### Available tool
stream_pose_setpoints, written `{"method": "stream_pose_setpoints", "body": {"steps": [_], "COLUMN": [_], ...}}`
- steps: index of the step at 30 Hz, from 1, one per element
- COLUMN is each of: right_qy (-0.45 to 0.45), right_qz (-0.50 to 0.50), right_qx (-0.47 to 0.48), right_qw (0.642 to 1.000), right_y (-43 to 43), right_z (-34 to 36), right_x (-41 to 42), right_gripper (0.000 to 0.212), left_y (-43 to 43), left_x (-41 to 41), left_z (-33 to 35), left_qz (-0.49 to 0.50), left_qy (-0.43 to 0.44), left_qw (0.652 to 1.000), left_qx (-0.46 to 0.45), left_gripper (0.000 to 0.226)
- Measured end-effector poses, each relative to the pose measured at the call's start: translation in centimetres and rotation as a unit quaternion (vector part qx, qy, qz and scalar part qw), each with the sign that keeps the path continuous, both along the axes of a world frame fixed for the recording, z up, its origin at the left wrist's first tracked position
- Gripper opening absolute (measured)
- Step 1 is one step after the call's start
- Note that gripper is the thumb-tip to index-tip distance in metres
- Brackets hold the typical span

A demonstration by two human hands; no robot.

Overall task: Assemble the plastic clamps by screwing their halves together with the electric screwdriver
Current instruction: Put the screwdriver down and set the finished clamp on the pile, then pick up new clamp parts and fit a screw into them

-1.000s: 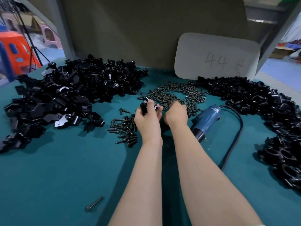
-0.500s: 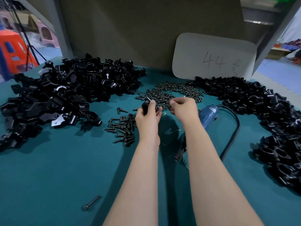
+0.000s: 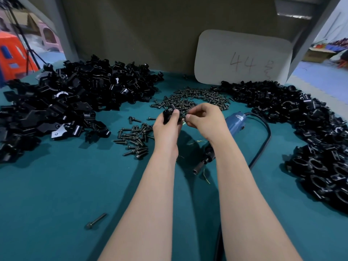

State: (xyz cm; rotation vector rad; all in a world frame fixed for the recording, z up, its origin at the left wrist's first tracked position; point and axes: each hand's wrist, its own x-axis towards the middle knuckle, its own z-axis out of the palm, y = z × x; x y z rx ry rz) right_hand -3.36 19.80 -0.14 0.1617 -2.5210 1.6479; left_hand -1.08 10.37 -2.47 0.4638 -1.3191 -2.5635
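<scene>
I have the clamp (image 3: pixel 170 114) raised above the screw pile (image 3: pixel 190 100), gripped in the left hand (image 3: pixel 166 129). The right hand (image 3: pixel 204 118) sits just beside it, fingertips pinched on something small; I judge it a screw, though the fingers hide it. The electric screwdriver (image 3: pixel 234 123) lies on the table (image 3: pixel 56 185) by the right wrist. My worry is that the halves shift out of line in that grip, or the screw drops among the loose ones.
</scene>
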Motion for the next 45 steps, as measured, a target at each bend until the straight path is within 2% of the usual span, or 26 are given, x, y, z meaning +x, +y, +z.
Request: {"method": "stream_pose_setpoints", "body": {"steps": [5,9,11,15,18,22,25,27,31,34,36,39,40,43,45], "right_qy": [0.005,0.028,0.016,-0.045,-0.077,-0.058,-0.042,-0.032,-0.047,-0.042,-0.026,-0.027,-0.030,-0.005,0.018], "right_qz": [-0.006,-0.018,-0.022,-0.053,-0.059,-0.026,-0.002,-0.021,-0.053,-0.055,-0.057,-0.018,0.000,-0.003,-0.017], "right_qx": [0.041,0.114,0.098,0.049,-0.003,0.033,0.133,0.154,0.090,0.081,0.059,-0.029,-0.032,0.073,0.141], "right_qw": [0.999,0.993,0.995,0.996,0.995,0.997,0.990,0.987,0.993,0.994,0.996,0.999,0.999,0.997,0.990], "right_y": [0.0,-0.7,-1.1,-1.4,-1.5,-0.9,-1.0,-1.3,-1.5,-1.5,-1.3,-0.9,-0.8,-1.0,-1.4], "right_z": [-0.1,-0.5,-0.7,-0.6,-0.3,0.6,1.1,0.8,0.4,0.3,0.3,0.7,0.9,1.0,0.9], "right_x": [0.2,0.4,0.5,0.1,0.3,0.6,0.8,0.8,0.7,0.7,0.6,0.6,0.7,0.6,0.8], "right_gripper": [0.023,0.016,0.011,0.033,0.038,0.037,0.033,0.036,0.042,0.048,0.039,0.015,0.009,0.005,0.016], "left_y": [0.2,0.5,0.5,0.7,0.9,1.0,1.0,1.0,1.0,1.0,0.8,0.5,0.4,0.3,0.4], "left_x": [0.0,-0.2,-0.2,0.2,0.3,0.1,0.1,0.1,0.1,0.0,0.1,0.1,0.1,0.1,0.0], "left_z": [-0.2,-0.3,-0.3,-0.1,-0.1,-0.2,-0.1,0.0,0.1,0.2,0.2,0.1,0.1,0.1,0.1], "left_qz": [-0.005,0.013,0.016,0.017,0.021,0.033,0.026,0.021,0.009,0.008,0.013,0.010,0.006,-0.001,0.004], "left_qy": [0.014,0.023,0.021,0.056,0.085,0.084,0.080,0.080,0.086,0.069,0.056,0.057,0.058,0.062,0.056], "left_qw": [1.000,0.996,0.994,0.987,0.979,0.980,0.984,0.987,0.987,0.991,0.994,0.996,0.997,0.997,0.997], "left_qx": [-0.026,-0.082,-0.103,-0.151,-0.183,-0.177,-0.160,-0.140,-0.134,-0.111,-0.089,-0.062,-0.052,-0.051,-0.058], "left_gripper": [0.005,0.010,0.021,0.025,0.025,0.025,0.024,0.023,0.023,0.022,0.028,0.023,0.020,0.006,0.004]}}
